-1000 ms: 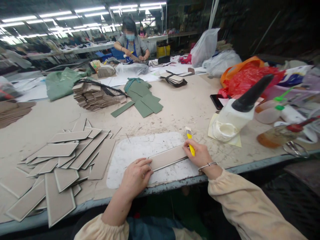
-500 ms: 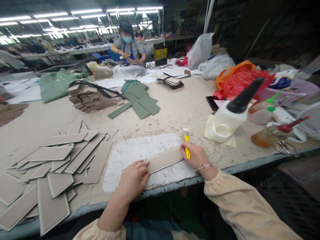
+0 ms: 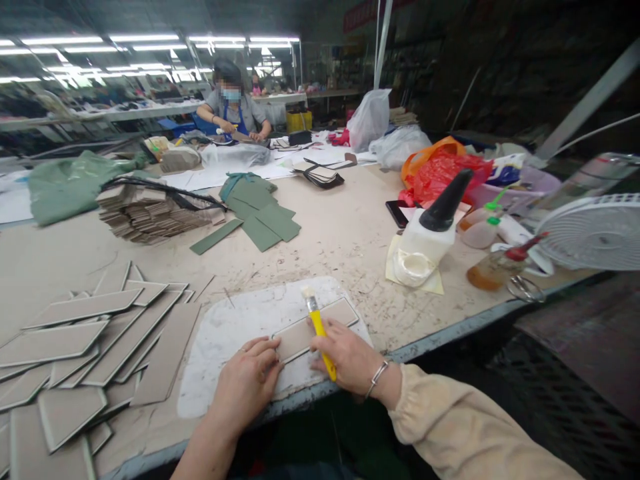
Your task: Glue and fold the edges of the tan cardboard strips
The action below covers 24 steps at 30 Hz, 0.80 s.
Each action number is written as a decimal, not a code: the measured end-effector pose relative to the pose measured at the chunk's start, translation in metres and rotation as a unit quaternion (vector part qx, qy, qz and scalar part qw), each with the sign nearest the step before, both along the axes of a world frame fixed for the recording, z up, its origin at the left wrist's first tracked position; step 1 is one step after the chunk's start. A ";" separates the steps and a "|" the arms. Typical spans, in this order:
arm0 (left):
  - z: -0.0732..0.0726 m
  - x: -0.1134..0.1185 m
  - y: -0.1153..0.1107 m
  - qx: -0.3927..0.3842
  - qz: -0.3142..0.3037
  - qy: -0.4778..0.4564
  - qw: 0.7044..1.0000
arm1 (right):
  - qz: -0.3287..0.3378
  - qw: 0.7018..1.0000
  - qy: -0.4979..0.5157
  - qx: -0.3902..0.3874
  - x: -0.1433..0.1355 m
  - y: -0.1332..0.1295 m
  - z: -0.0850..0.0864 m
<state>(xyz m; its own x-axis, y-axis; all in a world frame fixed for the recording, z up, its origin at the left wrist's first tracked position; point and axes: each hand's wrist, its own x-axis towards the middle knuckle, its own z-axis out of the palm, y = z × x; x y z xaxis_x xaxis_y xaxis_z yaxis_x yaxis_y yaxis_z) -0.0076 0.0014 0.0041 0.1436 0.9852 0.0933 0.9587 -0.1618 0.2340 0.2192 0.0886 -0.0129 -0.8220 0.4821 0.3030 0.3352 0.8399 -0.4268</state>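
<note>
A beige panel with a pale edge (image 3: 295,337) lies slanted on a white board (image 3: 205,347) near the table's front edge. My left hand (image 3: 250,377) pinches the panel's left end between thumb and fingers. A yellow brush (image 3: 318,327), bristles pointing up and away, is held by my right hand (image 3: 347,357) over the middle of the panel. Some of the right fingers are hidden behind the brush and hand. Left of the board, a loose pile of similar panels (image 3: 75,313) spreads over the table.
Green pieces (image 3: 265,220) and a strapped beige stack (image 3: 155,210) lie farther back. At right are a white bottle with black nozzle (image 3: 430,230), red bag (image 3: 445,173), oil bottle (image 3: 493,270) and fan (image 3: 595,233). Across the table, a person (image 3: 235,110) works.
My right hand has moved left along the panel with the brush, uncovering the panel's right end. The camera view has turned right, shifting the scene left. My left hand still holds the panel's left end.
</note>
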 end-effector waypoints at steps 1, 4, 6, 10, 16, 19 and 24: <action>0.000 0.000 0.000 0.000 0.000 0.001 1.000 | 0.019 1.000 -0.012 -0.005 -0.003 -0.005 -0.002; 0.000 0.000 0.000 -0.001 0.001 0.002 1.000 | 0.032 0.998 -0.041 -0.018 -0.005 -0.011 -0.006; 0.001 0.001 0.000 -0.002 0.000 -0.002 1.000 | 0.023 0.998 -0.047 -0.022 -0.002 -0.008 -0.007; 0.003 0.002 0.000 -0.005 0.002 -0.008 1.000 | -0.023 0.998 -0.039 -0.034 0.011 0.006 -0.007; 0.008 0.004 0.000 -0.022 0.012 -0.013 1.000 | -0.090 0.995 -0.042 -0.029 0.026 0.025 -0.013; 0.008 0.004 -0.002 -0.023 0.014 -0.030 0.999 | -0.107 0.993 -0.037 -0.021 0.029 0.031 -0.018; -0.003 0.008 -0.001 0.028 0.065 -0.078 0.994 | -0.107 0.994 -0.029 -0.018 0.028 0.034 -0.023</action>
<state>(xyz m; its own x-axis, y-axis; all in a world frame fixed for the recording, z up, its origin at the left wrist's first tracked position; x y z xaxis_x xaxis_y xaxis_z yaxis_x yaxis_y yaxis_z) 0.0001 0.0002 0.0009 -0.0057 0.9870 0.1607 0.9248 -0.0559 0.3763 0.2475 0.1222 -0.0355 -0.7157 0.6567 0.2376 0.5293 0.7320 -0.4290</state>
